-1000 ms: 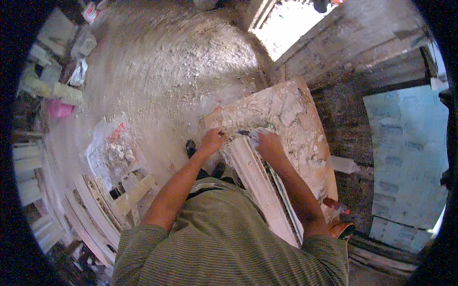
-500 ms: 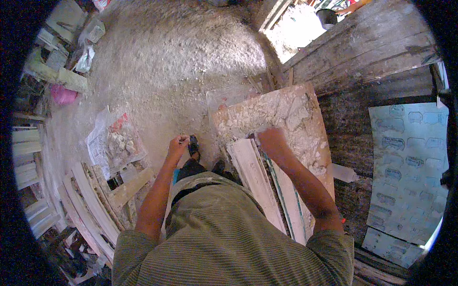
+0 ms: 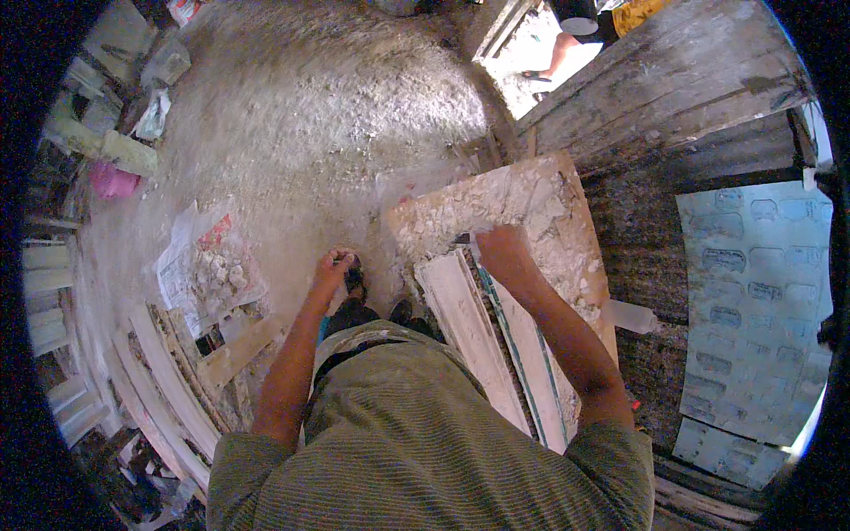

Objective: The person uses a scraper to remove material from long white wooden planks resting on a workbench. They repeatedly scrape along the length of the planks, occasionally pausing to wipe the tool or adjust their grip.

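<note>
My right hand [image 3: 503,248] is closed over the plaster-crusted board [image 3: 531,195], by the far end of long white moulding strips [image 3: 474,332]. A small dark flat piece [image 3: 461,238], perhaps a scraper blade, shows at its left side; the rest of it is hidden by the fist. My left hand [image 3: 334,265] hangs above my dark shoe [image 3: 355,281], its fingers curled together; anything in them is too small to tell. The strips lie lengthwise on the board, with a narrow green-edged piece [image 3: 518,358] between them.
A plaster-covered sheet [image 3: 212,270] with white lumps lies on the dusty floor. Long strips [image 3: 164,389] are stacked at left, near a pink container [image 3: 113,180]. A plastic bottle [image 3: 630,316] is beside the board. Beyond the wooden wall [image 3: 673,80], another person's arm [image 3: 562,55] shows.
My right fist has shifted slightly, and the dark piece now shows farther from the strips' end. The dark bucket outside has moved left, and the other person's arm now reaches into the bright opening.
</note>
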`<state>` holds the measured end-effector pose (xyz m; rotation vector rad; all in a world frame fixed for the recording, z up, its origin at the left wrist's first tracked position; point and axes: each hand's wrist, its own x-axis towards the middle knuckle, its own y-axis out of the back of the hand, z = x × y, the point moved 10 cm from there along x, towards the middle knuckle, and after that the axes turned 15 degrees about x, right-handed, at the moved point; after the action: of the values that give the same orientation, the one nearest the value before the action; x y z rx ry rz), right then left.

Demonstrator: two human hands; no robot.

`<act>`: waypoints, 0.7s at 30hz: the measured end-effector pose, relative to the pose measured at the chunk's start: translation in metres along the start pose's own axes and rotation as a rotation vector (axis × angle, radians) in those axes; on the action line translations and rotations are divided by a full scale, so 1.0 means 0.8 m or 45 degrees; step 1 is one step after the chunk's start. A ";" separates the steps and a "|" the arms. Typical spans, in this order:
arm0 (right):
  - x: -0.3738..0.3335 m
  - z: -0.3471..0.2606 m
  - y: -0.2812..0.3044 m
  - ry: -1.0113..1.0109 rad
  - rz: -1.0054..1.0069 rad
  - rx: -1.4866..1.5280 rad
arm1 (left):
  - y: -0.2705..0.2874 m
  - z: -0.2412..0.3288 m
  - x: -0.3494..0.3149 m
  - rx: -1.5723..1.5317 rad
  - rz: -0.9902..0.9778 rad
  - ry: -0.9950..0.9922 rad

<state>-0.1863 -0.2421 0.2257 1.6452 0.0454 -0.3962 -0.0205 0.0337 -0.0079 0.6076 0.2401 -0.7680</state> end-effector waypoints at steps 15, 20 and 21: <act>-0.099 -0.007 -0.083 -0.467 0.168 0.737 | 0.059 -0.061 -0.056 -0.045 0.002 0.298; -0.101 -0.009 -0.080 -0.444 0.253 0.866 | 0.066 -0.057 -0.071 -0.060 0.029 0.327; -0.100 -0.013 -0.087 -0.476 0.147 0.731 | 0.063 -0.054 -0.072 -0.097 0.009 0.328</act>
<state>-0.2773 -0.2075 0.1819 2.0933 -0.4811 -0.6638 -0.0245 0.1205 0.0025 0.6345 0.5017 -0.6697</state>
